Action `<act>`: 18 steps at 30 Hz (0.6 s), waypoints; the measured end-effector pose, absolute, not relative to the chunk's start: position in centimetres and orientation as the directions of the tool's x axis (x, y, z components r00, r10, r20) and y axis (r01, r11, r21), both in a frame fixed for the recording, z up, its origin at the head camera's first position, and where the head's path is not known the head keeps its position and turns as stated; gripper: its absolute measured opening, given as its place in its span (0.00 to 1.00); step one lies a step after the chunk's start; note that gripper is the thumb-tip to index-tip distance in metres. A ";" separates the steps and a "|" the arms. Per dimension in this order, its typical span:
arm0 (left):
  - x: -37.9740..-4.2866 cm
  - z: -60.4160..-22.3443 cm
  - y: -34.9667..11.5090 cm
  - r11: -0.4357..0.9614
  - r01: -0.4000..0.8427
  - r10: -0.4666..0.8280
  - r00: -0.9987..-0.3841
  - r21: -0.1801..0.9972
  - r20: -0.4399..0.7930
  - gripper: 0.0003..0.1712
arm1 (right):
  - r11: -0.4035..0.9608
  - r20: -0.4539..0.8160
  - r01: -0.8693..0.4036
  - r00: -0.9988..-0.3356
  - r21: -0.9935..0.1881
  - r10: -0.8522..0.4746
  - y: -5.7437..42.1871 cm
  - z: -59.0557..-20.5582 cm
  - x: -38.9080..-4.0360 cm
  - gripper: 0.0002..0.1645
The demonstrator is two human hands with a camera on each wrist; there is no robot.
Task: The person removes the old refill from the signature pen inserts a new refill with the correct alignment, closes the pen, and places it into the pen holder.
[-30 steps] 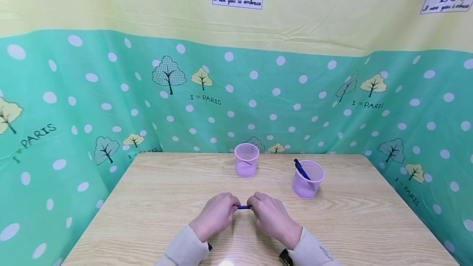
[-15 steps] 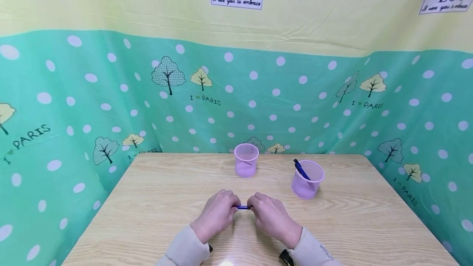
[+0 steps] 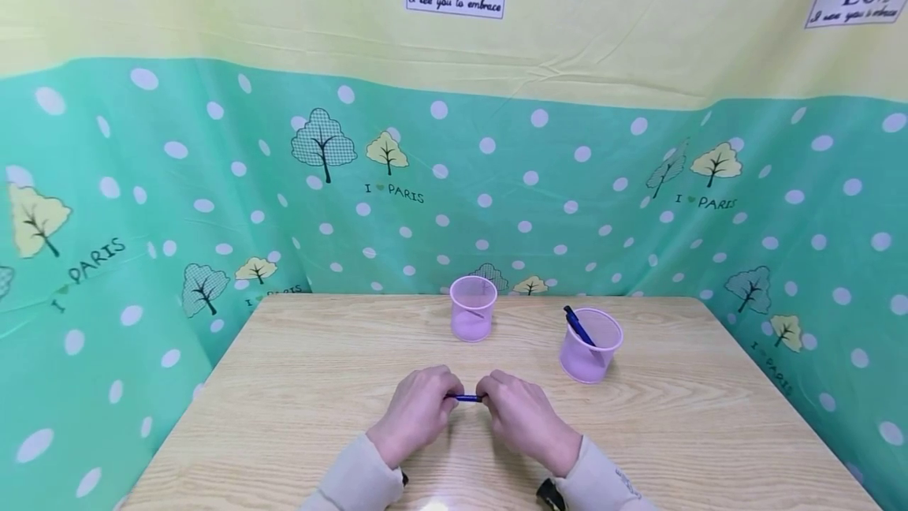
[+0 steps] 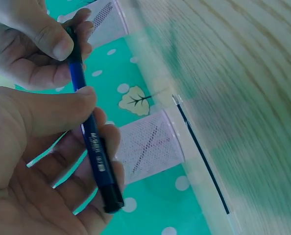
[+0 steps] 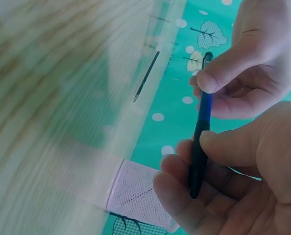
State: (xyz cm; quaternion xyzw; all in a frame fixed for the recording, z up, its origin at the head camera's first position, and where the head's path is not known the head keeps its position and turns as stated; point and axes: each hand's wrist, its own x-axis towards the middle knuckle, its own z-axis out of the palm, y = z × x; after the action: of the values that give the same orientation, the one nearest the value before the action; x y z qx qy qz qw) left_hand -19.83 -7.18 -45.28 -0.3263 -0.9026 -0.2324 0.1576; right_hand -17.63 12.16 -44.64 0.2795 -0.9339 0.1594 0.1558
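Observation:
In the head view, my left hand and right hand hold a blue pen level between them, above the table's middle. The left thumb and fingers grip its blunt black end, where white print shows on the barrel in the left wrist view. My right hand pinches the tapered black end, seen in the right wrist view. A thin dark stick with a clear tip, like a pen refill, appears on the table side of the pen in the left wrist view.
A lilac mesh cup stands at the table's back middle. Nearer and to the right, a second lilac cup holds a dark blue pen leaning on its rim. Green and yellow printed cloth hangs around the wooden table.
Both hands have shifted very slightly to the right, and a little more of the pen shows between them. The cups have stayed in place.

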 end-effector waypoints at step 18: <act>-20.1 -45.3 -7.5 0.708 0.579 0.472 -0.814 0.405 0.339 0.06 | 0.804 0.383 -0.559 -0.801 -0.204 -0.460 12.3 -44.5 -17.8 0.07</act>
State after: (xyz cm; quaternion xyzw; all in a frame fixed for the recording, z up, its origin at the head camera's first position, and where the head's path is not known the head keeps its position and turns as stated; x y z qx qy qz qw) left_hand -20.07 -7.54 -45.26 -0.2861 -0.9181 -0.2532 0.1055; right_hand -17.81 12.34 -44.54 0.2721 -0.9361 0.1554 0.1596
